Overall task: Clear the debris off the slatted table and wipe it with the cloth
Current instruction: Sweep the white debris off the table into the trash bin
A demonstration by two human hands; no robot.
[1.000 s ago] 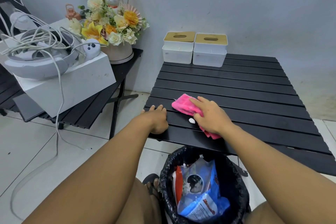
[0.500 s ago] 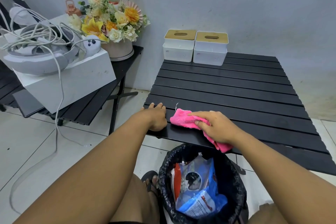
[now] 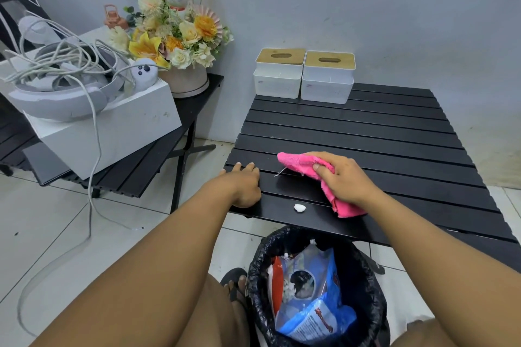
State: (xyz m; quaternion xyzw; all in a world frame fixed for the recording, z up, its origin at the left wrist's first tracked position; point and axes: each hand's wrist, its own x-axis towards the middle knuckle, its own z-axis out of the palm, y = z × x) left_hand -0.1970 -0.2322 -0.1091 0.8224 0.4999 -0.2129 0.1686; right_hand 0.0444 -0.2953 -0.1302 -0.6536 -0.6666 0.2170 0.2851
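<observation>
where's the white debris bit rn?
Head view: the white scrap lies on the slatted table near its front edge, between the left hand and the pink cloth, just above the bin.

Single head-worn wide-angle view, looking forward and steeply down. Slatted table (image 3: 366,132) fills centre-right, close in; its far edge meets the wall. Bin (image 3: 363,276) sits directly below the lens, at the table's near edge. Both forearms enter from the bottom corners.
</observation>
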